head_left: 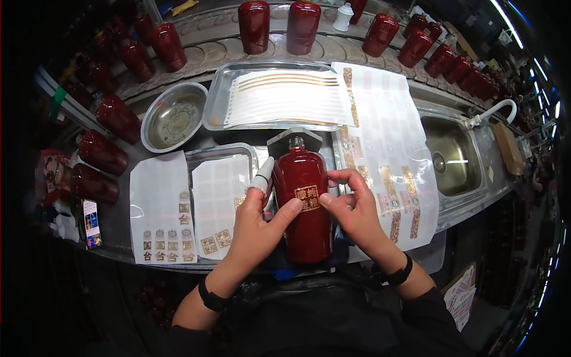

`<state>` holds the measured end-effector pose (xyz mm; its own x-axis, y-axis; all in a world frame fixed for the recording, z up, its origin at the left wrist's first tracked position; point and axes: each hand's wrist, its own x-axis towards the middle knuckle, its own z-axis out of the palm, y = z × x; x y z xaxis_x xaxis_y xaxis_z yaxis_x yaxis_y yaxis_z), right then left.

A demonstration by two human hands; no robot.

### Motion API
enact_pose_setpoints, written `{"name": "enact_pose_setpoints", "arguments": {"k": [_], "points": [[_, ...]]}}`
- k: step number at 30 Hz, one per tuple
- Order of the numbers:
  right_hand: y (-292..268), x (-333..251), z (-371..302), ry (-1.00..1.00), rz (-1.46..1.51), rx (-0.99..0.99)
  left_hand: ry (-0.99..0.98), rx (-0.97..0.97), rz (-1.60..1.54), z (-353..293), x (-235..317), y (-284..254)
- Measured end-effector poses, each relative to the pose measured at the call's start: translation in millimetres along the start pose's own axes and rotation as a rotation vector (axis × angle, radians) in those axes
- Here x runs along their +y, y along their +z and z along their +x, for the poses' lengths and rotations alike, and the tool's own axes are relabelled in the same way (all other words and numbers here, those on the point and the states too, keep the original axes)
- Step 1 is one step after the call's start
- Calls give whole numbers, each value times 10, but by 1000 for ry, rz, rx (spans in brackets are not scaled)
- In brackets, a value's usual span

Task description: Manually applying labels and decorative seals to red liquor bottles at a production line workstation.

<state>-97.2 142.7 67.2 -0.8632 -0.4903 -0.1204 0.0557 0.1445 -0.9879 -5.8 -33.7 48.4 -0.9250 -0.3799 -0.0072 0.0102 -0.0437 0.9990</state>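
A dark red glossy bottle (304, 238) with an open glass neck stands in front of me, leaning on a grey angled metal rest (309, 135). On its front sits a square gold label (308, 199). My left hand (259, 220) grips the bottle's left side, its thumb pressed at the label's lower left edge. A white cover wraps one of its fingertips (262, 175). My right hand (355, 205) is on the bottle's right side, thumb at the label's right edge and forefinger curled beside the glass. Its other fingers are partly hidden.
Sticker sheets (156, 208) lie left and right, more on a metal tray (214, 83). A steel bowl (173, 117) stands far left, a sink (449, 157) right. Red bottles (254, 27) line a curved conveyor (226, 56). A lit phone (91, 223) is at left.
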Motion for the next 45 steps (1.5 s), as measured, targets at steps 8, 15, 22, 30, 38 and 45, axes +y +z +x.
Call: {"name": "enact_pose_setpoints", "arguments": {"k": [8,15,22,30,38,45], "points": [[93,-26,24,-88,-226,23,-3,93,-27,38,-40,101],[134,-45,28,-58,-129,11,-63,36,-20,35,-29,32],[121,-11,12,-5,96,-16,-46,21,-279,-8,-5,27],[125,-33,34,-19,-35,-22,-5,61,-11,-1,-117,1],[142,-49,40,-35,5,-18,-81,33,-19,-2,-72,1],[143,-48,42,-31,7,-21,-21,104,-12,-6,-106,38]]}}
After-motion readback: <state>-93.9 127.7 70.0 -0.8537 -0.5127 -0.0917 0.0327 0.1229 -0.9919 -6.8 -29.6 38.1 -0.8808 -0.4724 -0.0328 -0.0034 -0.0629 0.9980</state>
